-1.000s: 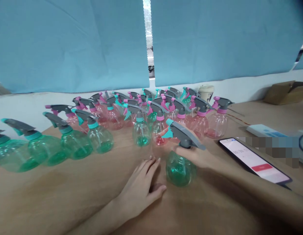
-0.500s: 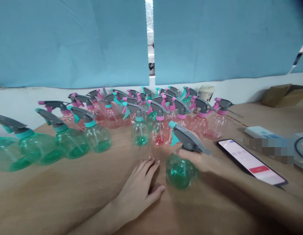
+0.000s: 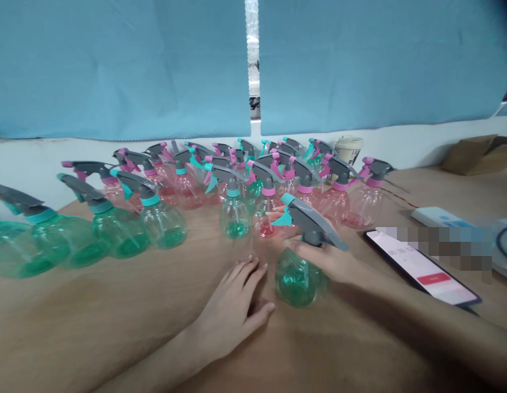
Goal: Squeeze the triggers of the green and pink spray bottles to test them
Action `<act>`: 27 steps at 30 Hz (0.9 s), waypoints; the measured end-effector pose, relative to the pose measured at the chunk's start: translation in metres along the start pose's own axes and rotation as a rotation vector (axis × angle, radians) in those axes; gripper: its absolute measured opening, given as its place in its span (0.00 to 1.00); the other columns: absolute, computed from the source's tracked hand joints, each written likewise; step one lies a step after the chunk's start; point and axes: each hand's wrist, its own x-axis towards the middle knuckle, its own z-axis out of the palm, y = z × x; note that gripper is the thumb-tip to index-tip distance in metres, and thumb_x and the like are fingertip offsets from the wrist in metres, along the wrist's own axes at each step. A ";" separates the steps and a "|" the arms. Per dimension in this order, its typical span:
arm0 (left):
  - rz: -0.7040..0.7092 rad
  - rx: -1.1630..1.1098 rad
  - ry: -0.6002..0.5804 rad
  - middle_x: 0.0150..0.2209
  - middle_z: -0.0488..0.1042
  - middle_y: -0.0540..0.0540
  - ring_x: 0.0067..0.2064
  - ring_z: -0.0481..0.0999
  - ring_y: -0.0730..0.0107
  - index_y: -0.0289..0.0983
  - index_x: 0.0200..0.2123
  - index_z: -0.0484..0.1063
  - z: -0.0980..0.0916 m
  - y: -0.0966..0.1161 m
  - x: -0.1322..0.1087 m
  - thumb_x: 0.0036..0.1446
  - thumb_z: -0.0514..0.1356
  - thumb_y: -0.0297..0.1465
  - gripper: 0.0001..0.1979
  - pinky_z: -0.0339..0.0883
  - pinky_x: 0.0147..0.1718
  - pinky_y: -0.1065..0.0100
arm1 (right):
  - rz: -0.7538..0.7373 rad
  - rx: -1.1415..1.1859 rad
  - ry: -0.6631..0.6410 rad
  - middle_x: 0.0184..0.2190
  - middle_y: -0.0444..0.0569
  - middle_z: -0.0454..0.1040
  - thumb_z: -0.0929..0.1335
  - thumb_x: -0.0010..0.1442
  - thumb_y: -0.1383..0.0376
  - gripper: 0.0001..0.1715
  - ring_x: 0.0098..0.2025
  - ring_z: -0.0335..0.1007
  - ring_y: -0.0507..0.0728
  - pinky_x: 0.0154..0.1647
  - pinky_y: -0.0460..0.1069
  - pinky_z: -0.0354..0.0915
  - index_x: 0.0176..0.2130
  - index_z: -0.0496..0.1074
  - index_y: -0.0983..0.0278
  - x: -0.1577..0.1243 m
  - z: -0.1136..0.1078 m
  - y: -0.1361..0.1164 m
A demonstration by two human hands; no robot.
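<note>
A clear green spray bottle (image 3: 298,284) with a grey head and turquoise nozzle and trigger is in front of me, green liquid low inside. My right hand (image 3: 322,255) is round its neck from the right, thumb across the front and fingers reaching past behind the neck. Flat on the wooden table, to the bottle's left, lies my left hand (image 3: 232,300), fingers spread and holding nothing. Just beyond the hands stand another green-tinted bottle (image 3: 236,218) and a pink bottle (image 3: 266,221) with red liquid.
Several green bottles (image 3: 120,234) line the left, and several more green and pink ones crowd the back. To the right lie a phone (image 3: 421,270) showing a timer and a white device (image 3: 441,217). Further back are a paper cup (image 3: 348,148) and a cardboard box (image 3: 478,155).
The view has tipped slightly, so most things sit a little higher. My right hand's fingers now show more, stretched leftward behind the bottle's neck. My left hand rests much as before.
</note>
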 end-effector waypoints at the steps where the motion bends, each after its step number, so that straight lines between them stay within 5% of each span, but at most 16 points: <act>1: 0.001 -0.001 0.001 0.60 0.55 0.40 0.61 0.51 0.57 0.35 0.59 0.52 0.000 0.000 0.000 0.60 0.51 0.42 0.28 0.50 0.56 0.54 | 0.006 0.010 -0.001 0.29 0.43 0.73 0.64 0.52 0.64 0.04 0.26 0.70 0.52 0.27 0.47 0.67 0.32 0.67 0.58 0.000 0.000 -0.001; 7: 0.008 0.000 0.005 0.60 0.54 0.39 0.61 0.51 0.56 0.34 0.59 0.52 -0.001 0.000 0.000 0.60 0.51 0.42 0.28 0.50 0.56 0.54 | 0.025 0.047 -0.020 0.33 0.43 0.73 0.64 0.52 0.65 0.15 0.31 0.71 0.53 0.33 0.47 0.67 0.42 0.66 0.56 0.001 -0.002 -0.005; 12: 0.010 0.003 0.010 0.60 0.54 0.40 0.61 0.51 0.57 0.35 0.59 0.52 0.001 -0.001 0.001 0.59 0.51 0.43 0.28 0.50 0.56 0.54 | 0.064 -0.030 -0.031 0.31 0.44 0.73 0.64 0.51 0.64 0.06 0.33 0.71 0.55 0.34 0.50 0.67 0.33 0.69 0.58 0.001 -0.003 -0.005; 27: 0.004 -0.004 0.015 0.60 0.54 0.40 0.61 0.51 0.57 0.36 0.59 0.53 -0.001 0.001 0.001 0.59 0.52 0.41 0.28 0.51 0.56 0.54 | 0.044 0.007 -0.035 0.30 0.43 0.74 0.64 0.51 0.64 0.04 0.34 0.71 0.54 0.36 0.49 0.68 0.31 0.69 0.58 0.001 -0.004 -0.007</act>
